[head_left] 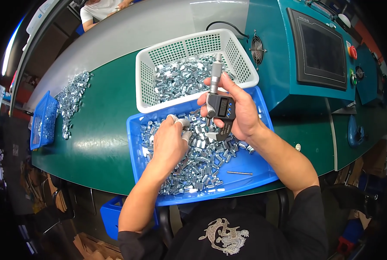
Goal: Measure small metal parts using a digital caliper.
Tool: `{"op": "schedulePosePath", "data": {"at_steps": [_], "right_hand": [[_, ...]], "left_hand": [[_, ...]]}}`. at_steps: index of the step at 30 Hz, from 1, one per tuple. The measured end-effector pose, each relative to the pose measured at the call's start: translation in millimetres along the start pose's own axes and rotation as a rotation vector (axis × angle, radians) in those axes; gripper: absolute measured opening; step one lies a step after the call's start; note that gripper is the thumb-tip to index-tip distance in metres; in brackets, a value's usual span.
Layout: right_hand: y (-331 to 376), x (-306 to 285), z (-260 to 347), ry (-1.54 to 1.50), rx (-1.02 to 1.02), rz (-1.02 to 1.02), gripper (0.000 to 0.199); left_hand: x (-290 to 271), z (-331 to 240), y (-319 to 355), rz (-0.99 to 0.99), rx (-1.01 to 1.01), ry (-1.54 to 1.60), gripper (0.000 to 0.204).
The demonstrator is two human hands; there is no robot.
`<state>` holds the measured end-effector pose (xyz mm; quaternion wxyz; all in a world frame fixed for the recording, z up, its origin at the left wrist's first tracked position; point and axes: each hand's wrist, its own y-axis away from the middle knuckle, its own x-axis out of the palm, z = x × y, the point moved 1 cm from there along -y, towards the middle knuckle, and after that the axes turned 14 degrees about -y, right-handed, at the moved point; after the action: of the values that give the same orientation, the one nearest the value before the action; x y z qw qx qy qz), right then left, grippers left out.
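My right hand (244,113) is wrapped round a digital micrometer (223,106), its thimble pointing up and away from me and its small display facing me. Below it lies a shallow blue tray (258,161) with a heap of small shiny metal fittings (202,149). Over the left of the heap is my left hand (169,141), its fingers curled together, with pale covers on some fingertips. Whatever those fingers hold, if anything, is hidden. A thin metal rod (239,173) rests on the tray floor at the right.
Behind the tray stands a white perforated basket (145,82) with more fittings. A loose pile of fittings (72,97) and a small blue basket (36,125) are at the left of the green table (102,125). A teal machine (271,65) with a screen stands right. Another person (100,11) is across.
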<state>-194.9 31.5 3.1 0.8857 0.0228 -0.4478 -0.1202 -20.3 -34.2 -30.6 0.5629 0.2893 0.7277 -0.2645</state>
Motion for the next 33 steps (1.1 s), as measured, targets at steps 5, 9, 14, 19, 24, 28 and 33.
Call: {"op": "schedulePosePath", "data": {"at_steps": [5, 9, 14, 19, 24, 28, 33], "right_hand": [[-0.2, -0.8, -1.4, 0.002, 0.007, 0.011, 0.051], [0.1, -1.3, -1.8, -0.007, 0.005, 0.014, 0.051], [1.7, -2.0, -0.4, -0.022, -0.001, 0.008, 0.050], [0.3, -2.9, -1.0, -0.034, -0.002, 0.019, 0.051], [-0.5, -3.3, -0.7, -0.042, -0.003, 0.027, 0.051], [-0.3, -4.1, -1.1, -0.070, -0.003, 0.039, 0.051], [0.0, -5.7, -0.4, -0.097, -0.007, 0.034, 0.052]], "left_hand": [[0.7, 5.4, 1.0, -0.015, -0.015, -0.110, 0.021], [-1.8, 7.1, 0.2, 0.002, -0.068, -0.046, 0.016], [-11.3, -6.2, -1.7, -0.098, -0.061, 0.319, 0.016], [-9.9, -10.1, 0.7, -0.085, -0.076, 0.403, 0.016], [-13.0, -11.4, 3.4, -0.030, -0.136, 0.686, 0.016], [-13.3, -14.4, 5.3, 0.085, -0.172, 1.004, 0.019], [-16.8, -17.3, 4.2, 0.081, -0.142, 1.171, 0.031]]}}
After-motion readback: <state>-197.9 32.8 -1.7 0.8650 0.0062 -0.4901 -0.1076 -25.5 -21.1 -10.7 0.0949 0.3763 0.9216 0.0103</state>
